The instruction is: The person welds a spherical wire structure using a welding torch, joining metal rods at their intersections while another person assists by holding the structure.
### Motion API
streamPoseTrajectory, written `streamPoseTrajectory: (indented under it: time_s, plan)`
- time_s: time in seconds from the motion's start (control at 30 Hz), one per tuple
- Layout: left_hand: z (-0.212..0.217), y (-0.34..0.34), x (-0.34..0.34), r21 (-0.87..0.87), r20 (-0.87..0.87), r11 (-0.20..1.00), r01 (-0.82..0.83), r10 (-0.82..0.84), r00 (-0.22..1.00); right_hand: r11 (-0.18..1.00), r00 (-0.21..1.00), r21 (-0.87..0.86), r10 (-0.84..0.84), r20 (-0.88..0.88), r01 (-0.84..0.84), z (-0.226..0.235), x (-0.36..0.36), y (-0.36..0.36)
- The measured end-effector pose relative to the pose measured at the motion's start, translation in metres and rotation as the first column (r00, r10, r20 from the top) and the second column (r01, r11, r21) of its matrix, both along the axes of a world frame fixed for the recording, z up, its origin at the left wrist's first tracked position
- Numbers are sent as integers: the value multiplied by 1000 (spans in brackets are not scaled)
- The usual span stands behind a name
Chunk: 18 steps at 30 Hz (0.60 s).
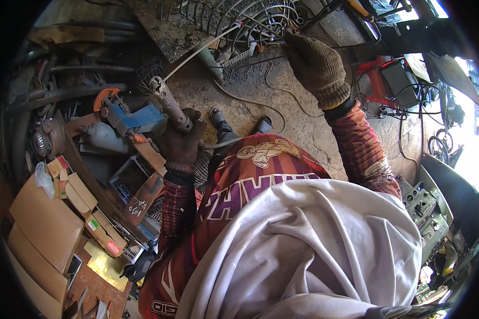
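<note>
My left hand (182,142), in a dark work glove, grips the grey handle of a welding electrode holder (167,103). A thin welding rod (199,49) runs from its head up and right toward a round wire grille (239,21). My right hand (316,66), in a brown knitted glove, reaches out to the grille's lower right edge and rests on its wires; whether it grips one I cannot tell. My two dark shoes (239,121) stand on the concrete floor (298,122) between the hands. A white cloth (314,250) hangs over my chest.
At the left lie a blue power tool (135,118), a clamp with an orange grip, metal bars, cardboard boxes (74,191) and a plastic crate (129,178). Cables (282,93) trail over the floor. A red welding machine (386,80) stands at the right, an engine block (428,210) below it.
</note>
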<state>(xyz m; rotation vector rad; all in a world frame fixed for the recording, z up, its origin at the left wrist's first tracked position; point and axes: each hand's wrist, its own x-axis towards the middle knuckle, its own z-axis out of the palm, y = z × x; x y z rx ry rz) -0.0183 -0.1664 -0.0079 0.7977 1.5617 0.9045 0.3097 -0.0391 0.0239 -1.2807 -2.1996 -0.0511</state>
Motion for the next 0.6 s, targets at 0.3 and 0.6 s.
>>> streamPoseTrajectory:
  time_s: [0.3, 0.6]
  plan:
    - [-13, 5, -1, 178, -186, 982, 65, -32, 982, 997, 996, -75, -29, -80, 23, 5, -4, -3]
    - [-14, 5, -2, 198, -183, 977, 74, -37, 982, 1000, 998, -19, 5, -56, -6, 3, -2, -1]
